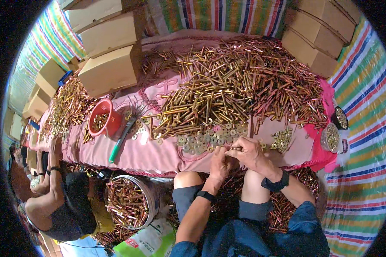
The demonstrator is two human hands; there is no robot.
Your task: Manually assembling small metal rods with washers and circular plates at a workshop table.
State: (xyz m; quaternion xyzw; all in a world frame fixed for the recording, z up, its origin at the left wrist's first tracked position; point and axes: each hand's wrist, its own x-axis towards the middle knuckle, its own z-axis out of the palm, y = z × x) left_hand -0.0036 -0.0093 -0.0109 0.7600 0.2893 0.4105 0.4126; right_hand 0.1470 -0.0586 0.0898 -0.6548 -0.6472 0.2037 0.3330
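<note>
My left hand (220,163) and my right hand (249,152) meet at the table's near edge, fingers closed and fingertips together. Something small seems pinched between them, but the fingers hide most of it. Just beyond lies a spread of flat round washers (196,142), silvery and yellowish. To the right of my right hand is a small heap of brass-coloured nuts (282,139). Behind the washers rises a large pile of long gold and coppery metal rods, bolt-like (214,96).
A red plastic basket (104,118) and a green-handled wire rake (121,141) sit at left. Cardboard boxes (108,70) stand behind. A bucket of rods (148,201) stands by my left knee. Tubs (330,138) are at right. Another person (51,192) works at far left.
</note>
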